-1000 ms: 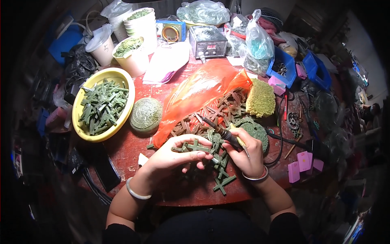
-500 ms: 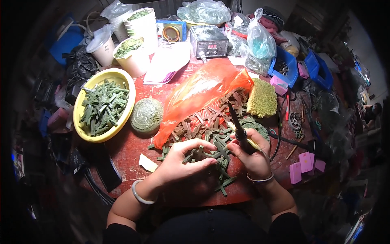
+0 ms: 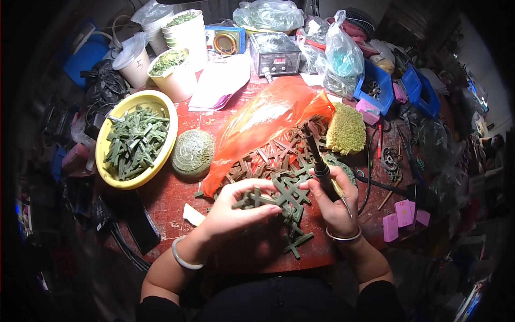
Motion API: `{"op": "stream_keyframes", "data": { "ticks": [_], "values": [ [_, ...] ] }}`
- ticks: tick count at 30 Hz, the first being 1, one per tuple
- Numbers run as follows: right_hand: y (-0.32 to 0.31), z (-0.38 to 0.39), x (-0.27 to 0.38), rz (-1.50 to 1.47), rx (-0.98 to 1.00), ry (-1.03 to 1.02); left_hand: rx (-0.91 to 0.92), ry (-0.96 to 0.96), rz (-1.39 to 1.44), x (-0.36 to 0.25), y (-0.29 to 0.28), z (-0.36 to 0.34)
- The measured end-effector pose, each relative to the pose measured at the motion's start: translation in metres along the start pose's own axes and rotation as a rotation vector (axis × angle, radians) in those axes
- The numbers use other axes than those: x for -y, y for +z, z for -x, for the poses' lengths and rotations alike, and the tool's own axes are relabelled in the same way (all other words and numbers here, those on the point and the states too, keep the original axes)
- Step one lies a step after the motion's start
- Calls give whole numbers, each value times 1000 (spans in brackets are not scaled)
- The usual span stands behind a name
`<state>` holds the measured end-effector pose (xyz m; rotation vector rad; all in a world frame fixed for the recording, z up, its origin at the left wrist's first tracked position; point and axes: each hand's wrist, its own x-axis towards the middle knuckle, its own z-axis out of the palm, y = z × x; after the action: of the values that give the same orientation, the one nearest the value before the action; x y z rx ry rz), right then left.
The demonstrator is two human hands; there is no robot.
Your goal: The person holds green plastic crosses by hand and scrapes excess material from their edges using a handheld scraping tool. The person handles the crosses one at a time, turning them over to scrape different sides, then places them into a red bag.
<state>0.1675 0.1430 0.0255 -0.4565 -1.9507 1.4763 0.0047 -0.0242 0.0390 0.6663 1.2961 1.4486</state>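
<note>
My left hand (image 3: 232,210) is curled around a few small green cross-shaped pieces (image 3: 254,199), gripped between thumb and fingers. In my right hand (image 3: 337,203) is a black-handled soldering iron (image 3: 322,170), its dark end pointing up and away. A thin brass-coloured pointed tool (image 3: 341,194) lies across the same palm. Between and beyond both hands spreads a heap of green crosses (image 3: 289,201) and brown ones (image 3: 263,161). An orange-red plastic bag (image 3: 263,118) partly covers the brown pieces.
A yellow basin (image 3: 173,137) of green strips stands left, beside a round greenish block (image 3: 193,154). Behind are white buckets (image 3: 173,80) and a control box (image 3: 274,53). At right are a yellow-green sponge (image 3: 346,129), blue bins (image 3: 421,91), pink blocks (image 3: 403,213) and a black cable (image 3: 370,172).
The soldering iron has tipped slightly, its far end moving right. The thin tool's pointed end now shows toward my wrist. My left hand has shifted a little, with the crosses turned in its fingers.
</note>
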Motion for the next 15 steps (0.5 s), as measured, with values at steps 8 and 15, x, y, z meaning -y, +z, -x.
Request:
{"op": "stream_keyframes", "data": {
  "ticks": [8, 15],
  "values": [
    [8, -7, -11, 453, -113, -150, 214, 79, 637, -14, -13, 7],
    [14, -6, -5, 646, 70, -152, 315, 66, 668, 6, -26, -4]
  ]
}}
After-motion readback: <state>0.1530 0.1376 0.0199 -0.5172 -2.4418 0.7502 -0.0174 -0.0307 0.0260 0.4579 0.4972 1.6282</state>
